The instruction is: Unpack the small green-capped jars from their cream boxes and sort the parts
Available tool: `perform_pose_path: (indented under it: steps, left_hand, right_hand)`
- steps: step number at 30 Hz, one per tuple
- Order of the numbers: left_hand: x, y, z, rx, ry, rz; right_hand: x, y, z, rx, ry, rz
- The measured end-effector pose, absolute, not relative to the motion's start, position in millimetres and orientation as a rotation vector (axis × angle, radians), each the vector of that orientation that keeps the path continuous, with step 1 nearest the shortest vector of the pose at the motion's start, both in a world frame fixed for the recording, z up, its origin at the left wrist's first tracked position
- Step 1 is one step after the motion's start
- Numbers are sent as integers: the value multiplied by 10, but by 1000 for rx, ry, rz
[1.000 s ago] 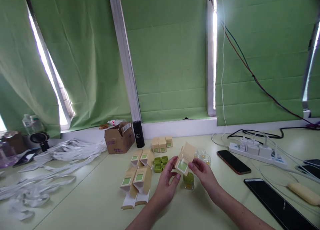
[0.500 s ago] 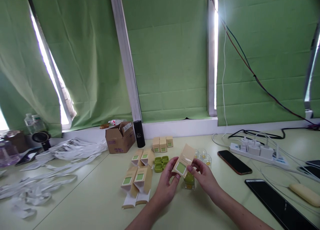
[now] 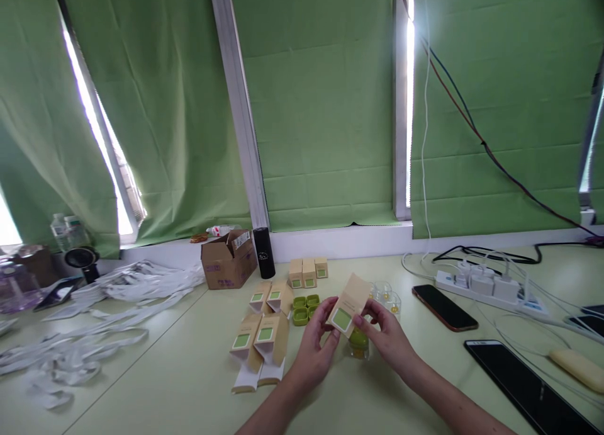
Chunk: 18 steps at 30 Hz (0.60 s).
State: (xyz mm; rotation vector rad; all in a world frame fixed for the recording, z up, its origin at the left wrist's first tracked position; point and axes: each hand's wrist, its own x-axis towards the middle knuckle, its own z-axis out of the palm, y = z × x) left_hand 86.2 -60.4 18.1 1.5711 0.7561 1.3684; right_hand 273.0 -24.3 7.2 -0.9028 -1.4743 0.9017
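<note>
A small beige carton (image 3: 350,303) with a green window is held tilted between both hands. My left hand (image 3: 317,340) grips its left side, and my right hand (image 3: 387,335) pinches its right edge. Just below the carton stands a clear jar with green inside (image 3: 359,345), partly covered by the hands. Several open cartons (image 3: 271,335) with green windows lie to the left. Between them and my left hand sit several green square pieces (image 3: 300,315). Clear cups (image 3: 392,301) are behind my right hand. Three closed cartons (image 3: 308,274) stand farther back.
A cardboard box (image 3: 228,262) and a black cylinder (image 3: 263,253) stand near the wall. White straps (image 3: 136,284) spread over the left. Two phones (image 3: 444,307), a power strip (image 3: 491,290), cables and a beige oval object (image 3: 576,369) lie on the right.
The view has shifted slightly, moving the scene a little to the right in the picture. Both hands keep the same hold on the carton.
</note>
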Motion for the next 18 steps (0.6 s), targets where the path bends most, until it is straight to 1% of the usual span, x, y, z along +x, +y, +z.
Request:
perform_pose_path:
  steps: [10,18]
  left_hand:
    - [889,-616,234,1608,758,1402]
    - [895,-632,262,1606,728,1403]
  right_hand:
    - [2698,-337,164,-782,-1444,1008]
    - [2688,-328,149,-778,-1417,1054]
